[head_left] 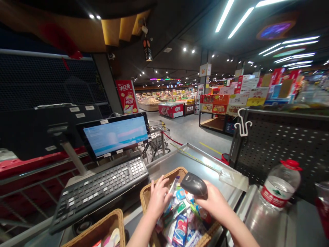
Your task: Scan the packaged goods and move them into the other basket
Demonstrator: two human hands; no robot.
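Observation:
My right hand (211, 203) is wrapped round a black handheld barcode scanner (193, 184), its head pointing left above a wicker basket (144, 196). Inside the basket lies a jumble of small packaged goods, among them a red-and-blue packet (180, 227) and a green-and-white pack (180, 208). My left hand (159, 196) is over the basket's left side, fingers apart. Close to its thumb and fingertips stands a slim packet with a purple end (175, 182); whether they touch, I cannot tell.
Left of the basket are a black keyboard (102, 192) and a lit monitor (117, 134). A second wicker basket (117, 216) stands at the lower left. On the right, a large red-capped water bottle (281, 183) stands by a perforated black panel (290, 144). The metal counter (177, 161) extends ahead.

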